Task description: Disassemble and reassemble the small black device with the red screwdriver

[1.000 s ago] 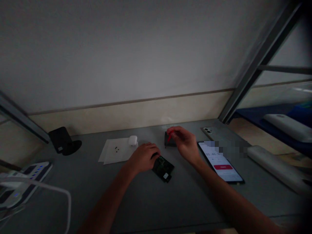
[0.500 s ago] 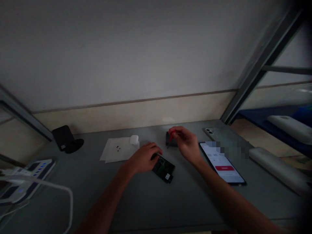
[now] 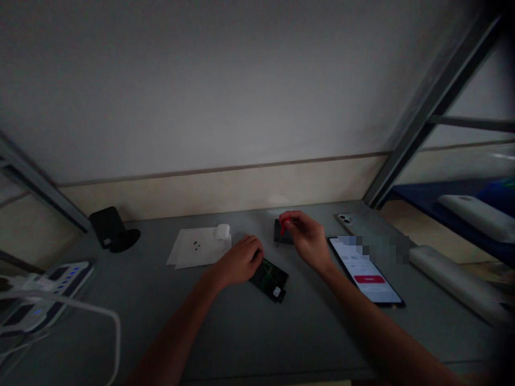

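Observation:
My left hand (image 3: 241,260) is curled over the upper-left end of a small green and black circuit board (image 3: 274,276), fingers closed at its corner. The hand hides that end of the board, which lies flat on the grey table and bears a white label. In the fingers of my right hand (image 3: 308,236) is a small screwdriver (image 3: 285,223) with a red handle. Its thin shaft points down, the tip in front of a dark grey box (image 3: 277,230) and apart from the board.
White paper sheets (image 3: 187,252) with several tiny dark screws and a white earbud case (image 3: 222,231) lie on the left. A lit tablet (image 3: 372,287), a phone (image 3: 350,222) and a long grey case (image 3: 446,276) are right. A power strip (image 3: 66,287) and black stand (image 3: 107,225) sit far left.
The fingers of my left hand have drawn together over the board's corner, covering the edge seen before. My right hand keeps the screwdriver at almost the same spot.

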